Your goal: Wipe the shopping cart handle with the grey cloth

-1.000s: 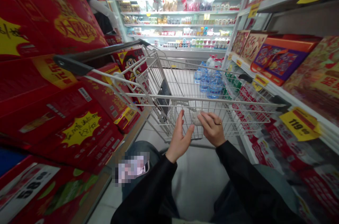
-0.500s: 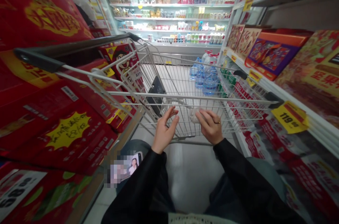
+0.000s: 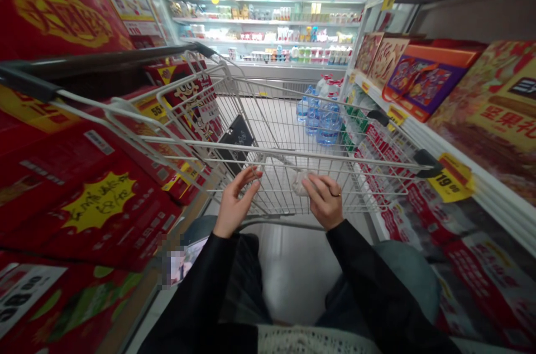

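My right hand (image 3: 325, 200) grips a small whitish-grey wad (image 3: 300, 183) between its thumb and fingers, and a ring shows on one finger. A pale strand (image 3: 278, 160) runs from the wad toward my left hand (image 3: 238, 200), whose curled fingertips appear to pinch its end. Whether the strand is yarn or twisted plastic I cannot tell. Both hands are held above my knees, in front of the side of a wire shopping cart (image 3: 293, 151). A phone with a lit screen (image 3: 190, 256) rests by my left leg, partly blurred out.
Red gift boxes (image 3: 104, 203) are stacked along the left. Shelves on the right carry boxed goods (image 3: 427, 77) and yellow price tags (image 3: 451, 178). Large water bottles (image 3: 327, 122) stand on the floor beyond the cart, before a lit refrigerated display (image 3: 268, 27).
My view has tilted down and shifted slightly. Both hands appear further left, and the gap between them has widened a little, with more of the pale strand showing. The right hand keeps the wad.
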`<state>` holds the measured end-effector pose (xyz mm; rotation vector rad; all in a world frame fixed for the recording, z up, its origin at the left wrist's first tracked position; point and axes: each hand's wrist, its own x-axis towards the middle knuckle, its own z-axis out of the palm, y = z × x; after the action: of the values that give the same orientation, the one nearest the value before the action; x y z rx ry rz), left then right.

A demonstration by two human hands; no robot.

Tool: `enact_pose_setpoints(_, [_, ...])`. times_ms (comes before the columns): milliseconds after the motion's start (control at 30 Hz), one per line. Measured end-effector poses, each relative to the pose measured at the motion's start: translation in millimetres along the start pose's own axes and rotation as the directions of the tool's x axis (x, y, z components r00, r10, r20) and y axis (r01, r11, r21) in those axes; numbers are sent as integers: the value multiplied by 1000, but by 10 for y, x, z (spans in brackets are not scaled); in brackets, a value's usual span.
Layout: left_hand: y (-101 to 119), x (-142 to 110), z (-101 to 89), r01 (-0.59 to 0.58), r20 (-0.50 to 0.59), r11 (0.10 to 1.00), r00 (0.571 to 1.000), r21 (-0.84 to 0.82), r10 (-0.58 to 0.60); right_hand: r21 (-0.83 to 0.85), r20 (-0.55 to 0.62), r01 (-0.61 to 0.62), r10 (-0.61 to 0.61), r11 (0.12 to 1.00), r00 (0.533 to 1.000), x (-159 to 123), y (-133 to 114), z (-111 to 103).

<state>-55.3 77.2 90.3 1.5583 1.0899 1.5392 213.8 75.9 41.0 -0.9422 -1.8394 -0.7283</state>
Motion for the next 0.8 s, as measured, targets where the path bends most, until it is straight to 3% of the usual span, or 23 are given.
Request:
enact_pose_setpoints(167, [10,14,-62,21,-7,999,1000,-31,-22,-12,107,-12,13,1000,994,-429,1,-45])
enact_pose_setpoints(367, [31,42,-116,71,2,994,997,-78,-71,-45,-6,-78,78,996,997,-116,272,-279])
enact_pose_setpoints(600, [52,68,-108,113,-80,987,989,-117,-123,-48,114,-3,9,999,993,-457,227,-256])
enact_pose_setpoints(800, [42,81,-145,116,-151,988,980,-104,-131,-95,45,-55,59,994,997,-236,401,-414])
